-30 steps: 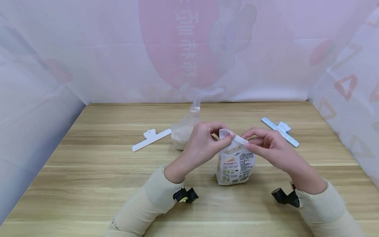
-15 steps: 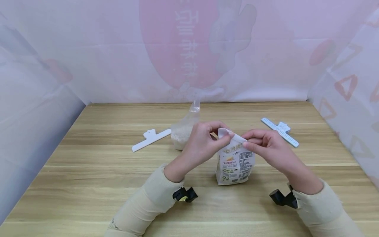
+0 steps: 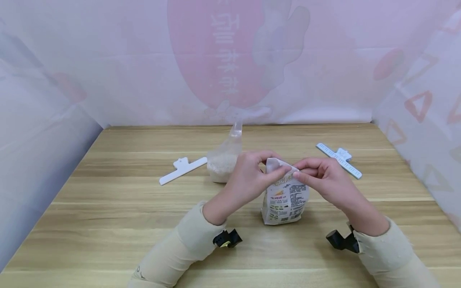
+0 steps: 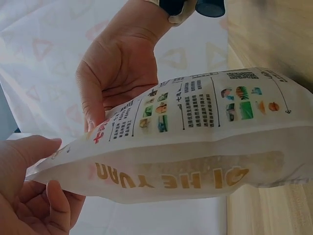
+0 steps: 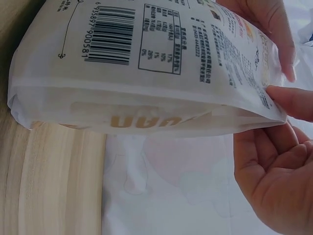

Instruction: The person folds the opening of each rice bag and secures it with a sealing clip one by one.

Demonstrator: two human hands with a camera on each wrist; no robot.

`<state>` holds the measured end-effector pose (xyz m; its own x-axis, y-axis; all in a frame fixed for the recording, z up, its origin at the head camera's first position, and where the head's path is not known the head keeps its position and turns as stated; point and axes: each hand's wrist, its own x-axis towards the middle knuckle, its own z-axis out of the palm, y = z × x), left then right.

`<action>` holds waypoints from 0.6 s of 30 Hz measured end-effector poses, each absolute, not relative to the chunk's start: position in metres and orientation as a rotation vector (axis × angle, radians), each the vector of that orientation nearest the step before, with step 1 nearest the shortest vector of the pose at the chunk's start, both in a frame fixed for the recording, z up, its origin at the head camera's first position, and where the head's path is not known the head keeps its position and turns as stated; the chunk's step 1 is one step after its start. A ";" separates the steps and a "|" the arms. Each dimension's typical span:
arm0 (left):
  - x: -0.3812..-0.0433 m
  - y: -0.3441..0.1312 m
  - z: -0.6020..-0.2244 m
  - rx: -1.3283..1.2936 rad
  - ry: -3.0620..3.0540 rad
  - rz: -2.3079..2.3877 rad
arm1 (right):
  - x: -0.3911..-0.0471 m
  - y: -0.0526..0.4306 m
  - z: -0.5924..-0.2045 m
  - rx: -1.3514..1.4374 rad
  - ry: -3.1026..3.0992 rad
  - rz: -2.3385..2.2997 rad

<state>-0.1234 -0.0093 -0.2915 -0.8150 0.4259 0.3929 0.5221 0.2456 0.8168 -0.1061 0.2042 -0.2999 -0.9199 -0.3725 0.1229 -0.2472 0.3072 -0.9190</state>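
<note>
A white printed food bag (image 3: 286,204) stands upright on the wooden table, slightly right of the middle in the head view. My left hand (image 3: 248,172) pinches its top edge on the left, thumb lying along the near face and fingers behind. At the top right corner, my right hand (image 3: 325,182) pinches the same edge between thumb and curled fingers. The left wrist view shows the bag's side (image 4: 195,112) with small food pictures and gold letters. A barcode (image 5: 110,36) appears on it in the right wrist view.
Behind my left hand sits a clear plastic bag (image 3: 221,164) of whitish grains, its neck standing up. A white bar clip (image 3: 183,170) lies left of it. A light blue bar clip (image 3: 339,160) lies at right. Printed cloth walls (image 3: 144,88) enclose the table (image 3: 108,224).
My left thumb has slid right along the bag's top edge, closer to my right thumb. The white folded strip that showed along the top is now mostly out of sight.
</note>
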 end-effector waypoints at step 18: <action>-0.123 -0.009 -0.290 -0.947 -2.401 -1.583 | -0.107 0.204 -0.305 -0.621 2.547 -1.703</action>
<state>-0.1232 -0.0089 -0.2905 -0.7983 0.4352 0.4163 0.5540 0.2595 0.7911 -0.1068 0.2036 -0.3045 -0.9210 -0.3322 0.2036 -0.3150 0.3275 -0.8908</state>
